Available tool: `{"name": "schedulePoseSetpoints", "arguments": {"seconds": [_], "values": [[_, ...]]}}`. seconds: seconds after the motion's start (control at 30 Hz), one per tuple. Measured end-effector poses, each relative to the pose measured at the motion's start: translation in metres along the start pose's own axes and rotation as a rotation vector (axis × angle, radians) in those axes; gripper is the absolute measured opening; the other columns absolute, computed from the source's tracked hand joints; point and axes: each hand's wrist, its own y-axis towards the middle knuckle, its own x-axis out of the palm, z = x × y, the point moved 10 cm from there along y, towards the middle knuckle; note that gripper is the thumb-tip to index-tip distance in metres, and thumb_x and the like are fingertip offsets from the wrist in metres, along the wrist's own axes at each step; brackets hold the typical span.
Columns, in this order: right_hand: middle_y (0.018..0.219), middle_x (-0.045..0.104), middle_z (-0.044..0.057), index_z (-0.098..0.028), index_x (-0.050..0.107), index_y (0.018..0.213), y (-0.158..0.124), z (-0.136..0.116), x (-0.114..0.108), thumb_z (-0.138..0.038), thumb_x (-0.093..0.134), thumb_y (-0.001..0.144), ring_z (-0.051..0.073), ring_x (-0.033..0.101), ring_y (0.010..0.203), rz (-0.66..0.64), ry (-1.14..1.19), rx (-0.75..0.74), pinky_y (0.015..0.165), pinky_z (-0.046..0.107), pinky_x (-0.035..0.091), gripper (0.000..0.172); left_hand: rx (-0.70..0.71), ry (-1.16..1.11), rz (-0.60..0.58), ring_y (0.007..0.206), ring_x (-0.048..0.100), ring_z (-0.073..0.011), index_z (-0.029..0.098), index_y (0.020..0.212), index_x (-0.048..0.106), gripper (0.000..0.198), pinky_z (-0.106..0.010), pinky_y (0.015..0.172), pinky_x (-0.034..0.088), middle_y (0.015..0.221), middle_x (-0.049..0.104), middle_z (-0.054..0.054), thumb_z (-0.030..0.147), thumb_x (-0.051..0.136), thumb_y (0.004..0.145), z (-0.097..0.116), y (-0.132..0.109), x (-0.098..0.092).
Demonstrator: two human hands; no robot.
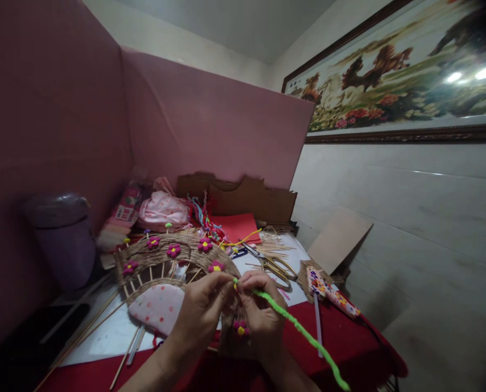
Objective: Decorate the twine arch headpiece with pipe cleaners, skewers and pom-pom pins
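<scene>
My left hand [208, 302] and my right hand [261, 310] meet with fingertips pinched on a bright green fuzzy strand [298, 325]. Its long tail trails from my right hand down to the lower right. A tiny green and yellow part shows between the fingertips. Behind and beneath my hands lies a curved piece woven of brown twine [189, 253] over thin sticks, bearing magenta flowers [173, 250] with yellow centres. Within its curve, left of my left hand, sits a pale pink dotted cloth pad [157, 307].
Gold-handled scissors [278, 268] lie beyond my right hand, near red paper [238, 227] and thin sticks. A glue gun in floral cloth [336, 299] rests at the right. Pink cloth [164, 208] and a purple bin [65, 245] stand left. Red cloth [333, 332] covers the table.
</scene>
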Motion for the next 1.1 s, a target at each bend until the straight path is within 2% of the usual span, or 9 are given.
{"name": "schedulePoseSetpoints", "arguments": {"seconds": [0.17, 0.33, 0.5, 0.63, 0.87, 1.1], "values": [[0.079, 0.054, 0.0, -0.021, 0.054, 0.078, -0.001, 0.016, 0.004, -0.018, 0.06, 0.08, 0.013, 0.055, 0.073, -0.042, 0.234, 0.17, 0.064, 0.024, 0.047, 0.007, -0.234, -0.369, -0.094, 0.048, 0.055, -0.0112, 0.013, 0.069, 0.062, 0.025, -0.021, 0.044, 0.046, 0.056, 0.06, -0.001, 0.037, 0.064, 0.074, -0.021, 0.002, 0.008], [0.077, 0.057, -0.001, -0.021, 0.052, 0.08, -0.002, 0.022, 0.014, -0.023, 0.063, 0.078, 0.012, 0.056, 0.065, -0.098, 0.326, 0.305, 0.058, 0.023, 0.047, 0.012, -0.279, -0.517, -0.091, 0.044, 0.055, -0.0101, 0.012, 0.074, 0.066, 0.021, -0.02, 0.04, 0.047, 0.055, 0.063, -0.001, 0.029, 0.075, 0.064, -0.03, 0.004, 0.006], [0.075, 0.057, -0.001, -0.02, 0.052, 0.077, -0.001, 0.017, 0.009, -0.023, 0.064, 0.077, 0.012, 0.057, 0.065, -0.041, 0.282, 0.231, 0.057, 0.022, 0.048, 0.012, -0.266, -0.483, -0.053, 0.043, 0.057, -0.0096, 0.01, 0.067, 0.067, 0.02, -0.019, 0.042, 0.048, 0.053, 0.065, -0.002, 0.027, 0.077, 0.061, -0.028, 0.007, 0.004], [0.076, 0.056, -0.001, -0.021, 0.052, 0.078, -0.003, 0.019, 0.011, -0.022, 0.063, 0.078, 0.011, 0.056, 0.061, -0.056, 0.28, 0.247, 0.052, 0.021, 0.047, 0.011, -0.252, -0.45, -0.037, 0.042, 0.056, -0.0095, 0.012, 0.064, 0.063, 0.022, -0.019, 0.042, 0.047, 0.05, 0.063, 0.0, 0.028, 0.077, 0.06, -0.022, 0.007, 0.004], [0.078, 0.055, 0.001, -0.02, 0.053, 0.08, -0.002, 0.013, 0.009, -0.02, 0.059, 0.081, 0.013, 0.056, 0.071, -0.063, 0.211, 0.182, 0.061, 0.024, 0.048, 0.006, -0.172, -0.384, -0.028, 0.046, 0.056, -0.0103, 0.013, 0.066, 0.059, 0.022, -0.02, 0.043, 0.048, 0.053, 0.061, 0.0, 0.031, 0.071, 0.066, -0.016, 0.005, 0.003], [0.078, 0.058, 0.001, -0.022, 0.055, 0.08, -0.004, -0.016, 0.011, -0.01, 0.056, 0.079, 0.015, 0.057, 0.076, -0.093, -0.046, -0.11, 0.067, 0.029, 0.046, 0.012, -0.103, -0.256, 0.123, 0.047, 0.052, -0.0086, 0.014, 0.065, 0.058, 0.019, -0.019, 0.043, 0.046, 0.056, 0.052, 0.004, 0.029, 0.068, 0.069, -0.017, 0.003, -0.01]]}}
